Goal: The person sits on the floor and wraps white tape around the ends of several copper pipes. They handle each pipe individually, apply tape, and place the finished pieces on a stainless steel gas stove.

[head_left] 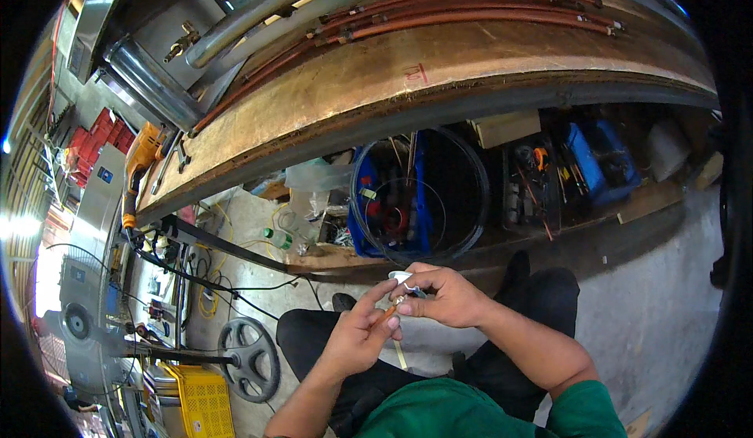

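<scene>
Both my hands meet in front of my lap, close below the bench edge. My left hand (357, 342) is closed, thumb and fingers pinching a thin orange-brown piece (387, 312) that looks like a short tube or hose end. My right hand (451, 297) comes in from the other side, its fingertips at a small shiny metal end (399, 301) of that piece. A small white, rounded thing (401, 276) sits at the right fingers; its kind is not clear. The fingers hide part of both.
Long reddish-brown hoses (471, 16) lie along the wooden bench (502, 54). A yellow power tool (141, 163) and a wrench (183, 156) rest at its left end. Below are a wire coil (484, 203) and blue bins (598, 191). A handwheel (271, 359) and yellow crate (205, 403) stand left.
</scene>
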Motion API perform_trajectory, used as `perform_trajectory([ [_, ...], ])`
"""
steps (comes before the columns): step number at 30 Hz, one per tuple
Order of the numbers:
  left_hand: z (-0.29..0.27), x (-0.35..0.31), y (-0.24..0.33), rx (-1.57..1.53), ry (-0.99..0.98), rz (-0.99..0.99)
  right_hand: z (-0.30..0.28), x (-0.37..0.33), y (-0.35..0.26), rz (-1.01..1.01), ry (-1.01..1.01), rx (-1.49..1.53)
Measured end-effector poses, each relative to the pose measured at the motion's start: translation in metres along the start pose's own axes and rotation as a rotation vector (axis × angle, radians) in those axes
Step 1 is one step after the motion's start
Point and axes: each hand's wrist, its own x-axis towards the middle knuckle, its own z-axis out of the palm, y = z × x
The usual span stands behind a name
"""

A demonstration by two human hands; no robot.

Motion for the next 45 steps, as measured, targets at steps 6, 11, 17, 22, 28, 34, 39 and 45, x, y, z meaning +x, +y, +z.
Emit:
perform_trajectory([
  [6, 0.018, 0.008, 0.009, -0.114, 0.066, 0.075, 0.002, 0.000, 0.004, -0.013, 0.019, -0.024],
  [11, 0.015, 0.012, -0.003, -0.433, 0.156, 0.030, -0.006, -0.004, -0.008, -0.062, 0.072, -0.164],
  [17, 0.020, 0.012, -0.016, -0.590, 0.195, -0.113, -0.008, -0.007, -0.005, -0.155, 0.037, -0.216],
  [22, 0.041, 0.028, -0.017, -0.684, 0.200, -0.054, -0.006, -0.005, 0.003, -0.088, 0.040, -0.221],
  [28, 0.051, 0.039, -0.038, -0.666, 0.264, -0.025, -0.013, -0.006, -0.005, 0.065, -0.004, -0.337],
  [34, 0.045, 0.041, -0.020, -0.468, 0.179, -0.083, -0.014, -0.006, -0.012, 0.095, 0.001, -0.472],
  [39, 0.032, 0.036, -0.012, -0.394, 0.019, -0.143, -0.017, -0.005, -0.013, 0.090, -0.045, -0.442],
  [45, 0.026, 0.029, -0.001, -0.505, -0.029, -0.167, -0.018, -0.006, -0.020, 0.052, -0.129, -0.421],
])
